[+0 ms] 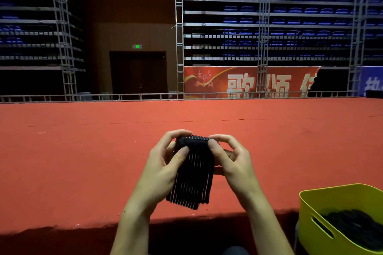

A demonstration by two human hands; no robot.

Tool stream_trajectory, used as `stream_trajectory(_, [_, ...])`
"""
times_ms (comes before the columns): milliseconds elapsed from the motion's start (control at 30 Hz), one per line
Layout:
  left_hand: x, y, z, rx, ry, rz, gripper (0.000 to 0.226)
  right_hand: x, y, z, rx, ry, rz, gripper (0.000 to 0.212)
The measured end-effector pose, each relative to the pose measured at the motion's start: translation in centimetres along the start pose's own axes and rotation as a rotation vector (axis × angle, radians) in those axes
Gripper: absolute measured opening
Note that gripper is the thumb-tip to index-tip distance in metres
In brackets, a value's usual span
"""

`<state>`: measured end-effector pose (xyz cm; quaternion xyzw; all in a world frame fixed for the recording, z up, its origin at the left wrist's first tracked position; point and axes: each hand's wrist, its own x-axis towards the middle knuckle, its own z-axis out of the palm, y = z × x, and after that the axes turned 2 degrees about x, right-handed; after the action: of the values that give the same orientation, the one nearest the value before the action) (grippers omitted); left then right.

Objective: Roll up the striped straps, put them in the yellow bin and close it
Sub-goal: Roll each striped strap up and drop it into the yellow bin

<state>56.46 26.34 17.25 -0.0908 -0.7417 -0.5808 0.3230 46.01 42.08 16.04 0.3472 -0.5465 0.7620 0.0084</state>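
Holding striped strap (191, 174) raised above red stage floor (83, 161): my left hand (163, 170) and right hand (232, 163) pinch rolled top, fingers curled; yellow bin (323, 198) lower right, open.

Your left hand (165, 163) and right hand (230, 161) meet near the picture's centre, the striped strap (192, 180) hanging between them and filling that gap. From nine through twelve to three o'clock the red stage floor (103, 151) lies open and flat, so you can pass freely there. At five o'clock the yellow bin (331, 213) stands in the way, its mouth open upward with dark straps inside. At six o'clock the stage edge (83, 223) drops into shadow.
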Motion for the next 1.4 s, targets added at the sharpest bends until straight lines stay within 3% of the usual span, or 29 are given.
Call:
stream_trajectory(200, [-0.1,0.2,0.2,-0.053,0.020,-0.035,0.033,0.1,-0.1,-0.3,0.024,-0.029,-0.039,0.026])
stream_trajectory(467, [0.1,0.5,0.4,-0.016,0.200,-0.071,0.027,-0.1,0.2,-0.4,-0.067,-0.105,-0.159,0.033])
stream_trajectory(833, [0.2,0.3,0.2,-0.025,0.176,-0.084,0.020,-0.1,0.7,-0.3,-0.108,-0.113,-0.211,0.044])
stream_trajectory(1200, [0.1,-0.5,-0.4,-0.063,0.085,-0.088,0.025,0.1,1.0,-0.5,-0.090,-0.089,-0.035,0.036])
stream_trajectory(1400, [0.0,-0.6,-0.6,0.006,0.042,-0.069,0.028,0.0,1.1,-0.4,-0.092,-0.095,-0.064,0.027])
